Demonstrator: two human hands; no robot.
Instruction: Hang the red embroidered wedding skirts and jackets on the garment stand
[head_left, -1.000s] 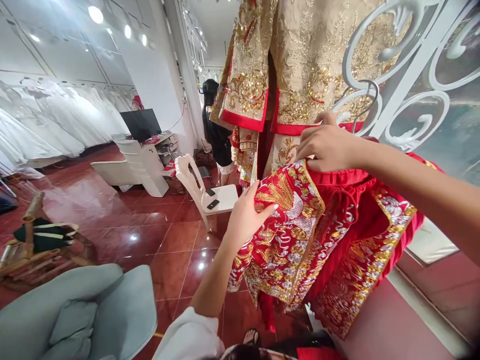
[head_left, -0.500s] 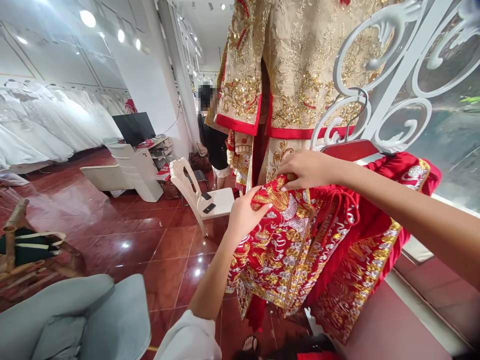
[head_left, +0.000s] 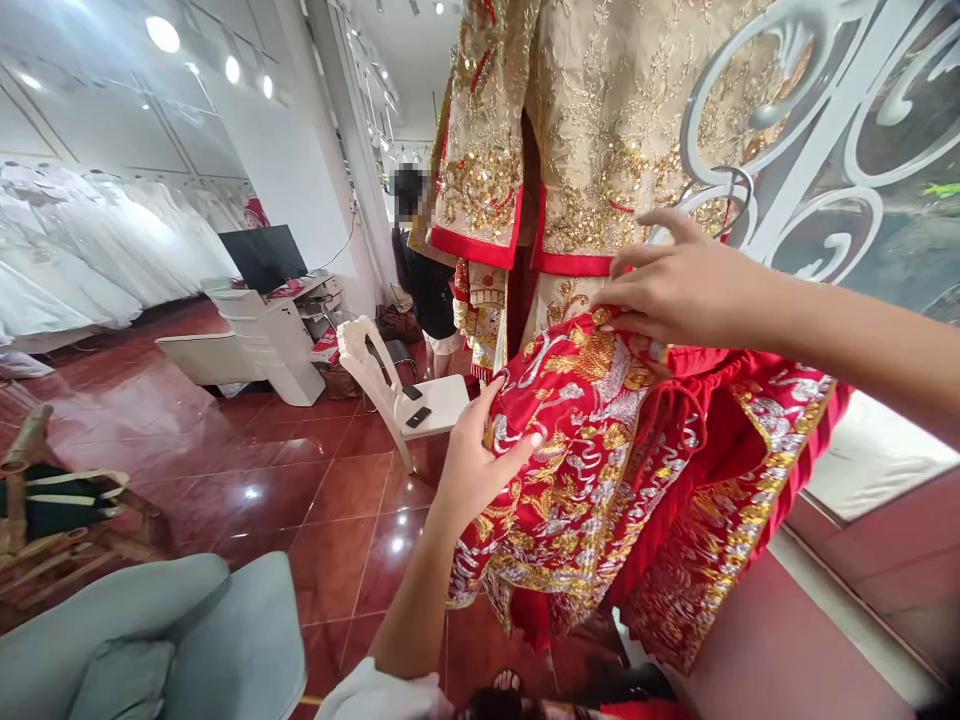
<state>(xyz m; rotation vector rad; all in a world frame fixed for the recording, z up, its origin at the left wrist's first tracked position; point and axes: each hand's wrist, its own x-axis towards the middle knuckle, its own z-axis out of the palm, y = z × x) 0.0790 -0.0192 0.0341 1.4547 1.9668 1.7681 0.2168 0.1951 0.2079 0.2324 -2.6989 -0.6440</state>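
A glossy floor of dark red tiles (head_left: 337, 520) spreads under everything; along the far left stretches a long row of full white gowns (head_left: 82, 250); at the right stands a white frame of scrolled bars (head_left: 795, 150); near the gowns sits a white desk with drawers (head_left: 262, 340), a flat black monitor (head_left: 262, 255) on top. A long beige robe with gold beading and a red hem (head_left: 592, 130) hangs at upper centre; to its left, farther back, is another person in a black top and pale shorts (head_left: 433, 290); a pale blue-grey upholstered armchair (head_left: 255, 630) fills the lower left corner, and a white wooden chair (head_left: 450, 400) stands near the middle.

The red garment embroidered in gold and silver (head_left: 570, 480) is in front of the robe and below its hem; the left hand (head_left: 480, 460) pinches its upper left part, thumb on the front, fingers mostly hidden; the right hand (head_left: 675, 290) lies at its top edge, one finger raised apart, the others against the cloth; whether these pinch it, I cannot tell. Just behind the right hand curves a thin metal hook (head_left: 750, 190); two dark phones (head_left: 418, 417) lie on the chair seat.
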